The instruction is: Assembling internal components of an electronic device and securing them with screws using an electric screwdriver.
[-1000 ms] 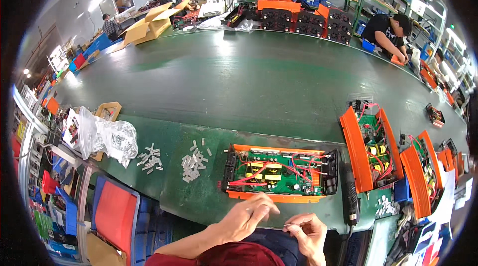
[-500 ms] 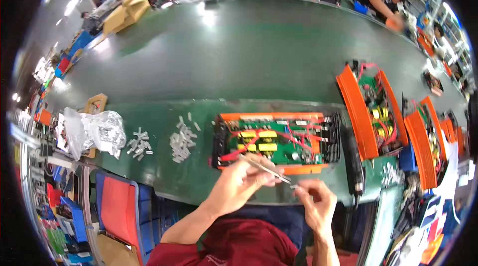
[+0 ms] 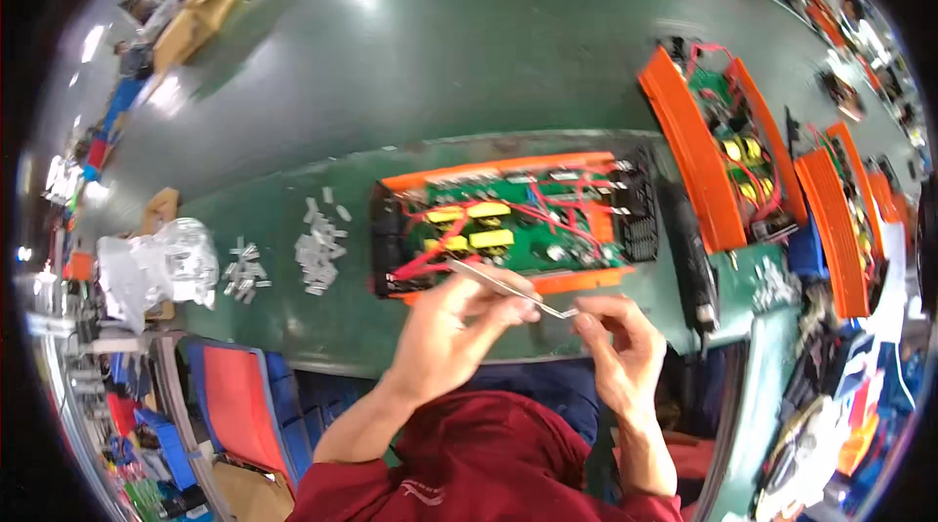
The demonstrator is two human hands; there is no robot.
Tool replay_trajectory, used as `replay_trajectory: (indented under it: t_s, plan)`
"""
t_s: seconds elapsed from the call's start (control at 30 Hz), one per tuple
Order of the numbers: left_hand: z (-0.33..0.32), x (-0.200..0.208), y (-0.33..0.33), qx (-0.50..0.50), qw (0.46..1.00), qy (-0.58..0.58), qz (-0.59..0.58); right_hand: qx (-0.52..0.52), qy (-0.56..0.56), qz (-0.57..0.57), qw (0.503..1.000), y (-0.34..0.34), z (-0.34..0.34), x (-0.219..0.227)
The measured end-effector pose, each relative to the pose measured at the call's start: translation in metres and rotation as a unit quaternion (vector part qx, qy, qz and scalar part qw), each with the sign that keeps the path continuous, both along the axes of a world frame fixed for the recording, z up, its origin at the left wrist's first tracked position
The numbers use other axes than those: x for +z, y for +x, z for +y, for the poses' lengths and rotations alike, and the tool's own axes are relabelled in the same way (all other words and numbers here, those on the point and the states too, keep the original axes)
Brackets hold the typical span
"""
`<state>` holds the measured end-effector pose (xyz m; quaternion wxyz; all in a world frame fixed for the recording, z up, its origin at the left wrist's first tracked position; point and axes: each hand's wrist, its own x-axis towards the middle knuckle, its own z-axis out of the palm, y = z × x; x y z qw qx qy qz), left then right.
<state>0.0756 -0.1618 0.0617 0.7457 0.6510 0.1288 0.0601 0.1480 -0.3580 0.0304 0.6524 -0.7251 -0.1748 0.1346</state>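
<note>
Holding thin tool (image 3: 503, 285) in left hand (image 3: 445, 332), tiny part (image 3: 568, 313) pinched in right hand (image 3: 625, 341), over near edge of surface (image 3: 269, 327); tool likely light, stiff, grip mid-shank; part probably slippery.

Single wide fisheye view from the person's head, downward and outward over the nearby hands (image 3: 445, 341) and green worktop (image 3: 264, 209).
</note>
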Motion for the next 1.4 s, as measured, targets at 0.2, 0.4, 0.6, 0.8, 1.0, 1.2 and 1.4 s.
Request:
replay_trajectory:
  t_s: [0.2,0.4,0.6,0.8,1.0,1.2,1.4]
  plan:
    - [0.007,-0.014,0.009,0.009,0.981,0.171,-0.092,-0.178,-0.199,-0.301,0.916,0.015,-0.043,-0.003]
    - [0.018,-0.026,0.024,0.017,0.907,0.369,-0.204,-0.235,-0.375,-0.324,0.836,0.041,-0.086,-0.037]
    - [0.017,-0.035,0.033,0.005,0.889,0.410,-0.202,-0.199,-0.369,-0.177,0.891,-0.006,-0.098,-0.025]
    - [0.017,-0.040,0.039,-0.009,0.879,0.417,-0.230,-0.193,-0.137,0.104,0.966,-0.086,-0.110,-0.023]
    - [0.020,-0.033,0.039,-0.019,0.886,0.412,-0.211,-0.106,-0.101,0.370,0.917,-0.119,-0.089,-0.026]
    - [0.018,-0.038,0.043,-0.029,0.870,0.446,-0.209,-0.009,-0.183,0.245,0.952,-0.114,-0.071,-0.026]
    - [0.017,-0.045,0.047,-0.006,0.853,0.475,-0.219,0.013,-0.219,0.223,0.950,-0.108,-0.074,-0.021]
